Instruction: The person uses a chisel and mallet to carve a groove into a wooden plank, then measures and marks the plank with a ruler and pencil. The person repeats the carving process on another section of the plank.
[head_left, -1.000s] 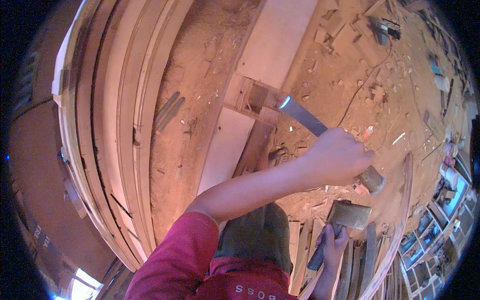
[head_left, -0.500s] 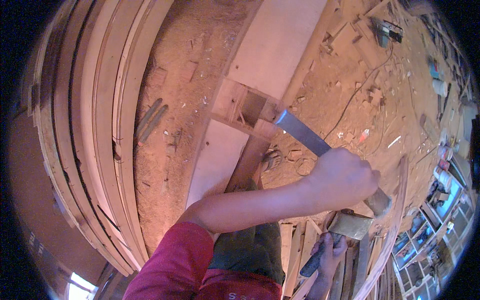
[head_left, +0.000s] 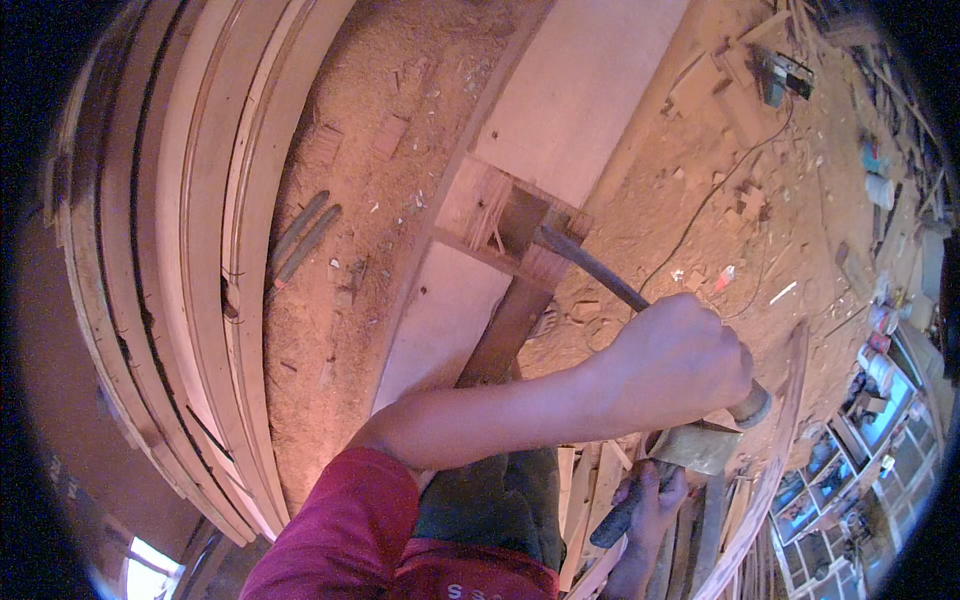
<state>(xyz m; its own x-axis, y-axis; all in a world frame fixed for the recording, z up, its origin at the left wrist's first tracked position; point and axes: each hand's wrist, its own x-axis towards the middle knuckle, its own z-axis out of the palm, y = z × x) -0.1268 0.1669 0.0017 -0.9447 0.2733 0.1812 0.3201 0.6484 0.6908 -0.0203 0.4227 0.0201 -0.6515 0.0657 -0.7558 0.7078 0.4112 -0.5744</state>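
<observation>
My left hand [head_left: 672, 352] is closed around a long chisel [head_left: 600, 270], its arm reaching across my body. The chisel's tip meets the right end of a rectangular recess [head_left: 520, 220] cut in a pale wooden beam [head_left: 565, 100]. Inside the recess are a dark hole and loose slivers. Lower down, my right hand [head_left: 657, 500] grips the dark handle of a hammer [head_left: 700, 447] with a blocky head. The hammer head sits just below my left hand, close to the chisel's butt end.
Long planks [head_left: 200, 200] stand along the left. Two dark rods [head_left: 305, 238] lie on the sawdust-covered ground beside the beam. Wood scraps [head_left: 745, 195] and a cable [head_left: 690, 215] lie to the right. A blue shelf-like frame [head_left: 885, 410] holding items stands at far right.
The chisel has turned edge-on, and its tip has moved left from the beam's edge into the recess. The hammer has shifted slightly left. The view has shifted a little.
</observation>
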